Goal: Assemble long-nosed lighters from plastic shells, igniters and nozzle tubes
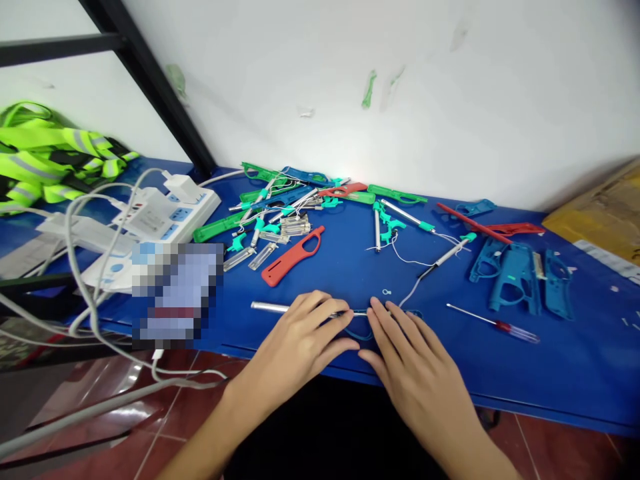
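Note:
In front of me on the blue table lies a blue lighter half-shell (361, 329) with a metal tube (270, 307) sticking out to the left. My left hand (313, 333) bends its fingers over the tube and the shell's left part, its thumb below. From the right, my right hand (413, 353) presses on the same lighter, fingers close together. Both hands cover most of it, so the inside is hidden. Just beyond my fingertips is a small pale ring-shaped piece (387, 291). A screwdriver (495, 323) with a clear and red handle rests to the right.
A red lighter shell (293, 257) and clear fuel tanks (263, 255) lie beyond my left hand, near a heap of shells and wired tubes. Blue shells (515, 280) are at right. A power strip (200, 203), cables, a blurred phone (180, 293) and a cardboard box (600, 213) flank them.

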`<state>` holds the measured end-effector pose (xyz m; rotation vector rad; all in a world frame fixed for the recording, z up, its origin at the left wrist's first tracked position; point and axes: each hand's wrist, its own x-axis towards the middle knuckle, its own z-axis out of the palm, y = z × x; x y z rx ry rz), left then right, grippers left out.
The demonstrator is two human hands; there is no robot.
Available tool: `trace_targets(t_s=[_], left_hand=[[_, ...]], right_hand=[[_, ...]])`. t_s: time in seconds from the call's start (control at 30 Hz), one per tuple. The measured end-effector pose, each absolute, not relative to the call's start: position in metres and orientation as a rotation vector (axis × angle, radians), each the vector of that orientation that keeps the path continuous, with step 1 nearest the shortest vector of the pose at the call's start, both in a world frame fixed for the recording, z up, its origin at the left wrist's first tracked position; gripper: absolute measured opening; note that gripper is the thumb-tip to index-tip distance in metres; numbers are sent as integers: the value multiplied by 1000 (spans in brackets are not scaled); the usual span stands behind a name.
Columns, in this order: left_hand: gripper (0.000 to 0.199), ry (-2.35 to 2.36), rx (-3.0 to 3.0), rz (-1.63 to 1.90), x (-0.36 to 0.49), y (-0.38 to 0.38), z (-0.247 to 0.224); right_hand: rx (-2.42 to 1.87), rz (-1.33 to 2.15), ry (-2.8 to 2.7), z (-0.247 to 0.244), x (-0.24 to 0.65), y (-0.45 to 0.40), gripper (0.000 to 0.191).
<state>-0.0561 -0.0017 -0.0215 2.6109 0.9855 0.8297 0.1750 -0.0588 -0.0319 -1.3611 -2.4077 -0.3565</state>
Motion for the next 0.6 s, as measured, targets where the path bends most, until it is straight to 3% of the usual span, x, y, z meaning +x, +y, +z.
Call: trace_targets(t_s=[0.33, 0.6], left_hand=[[30, 1026, 2704, 825, -56, -3, -23], [29, 1051, 2711, 866, -55, -6, -22]], right_hand=[[-1417, -91, -2309, -31, 180, -58, 70], [-1385, -220, -2182, -29, 212, -40, 34]])
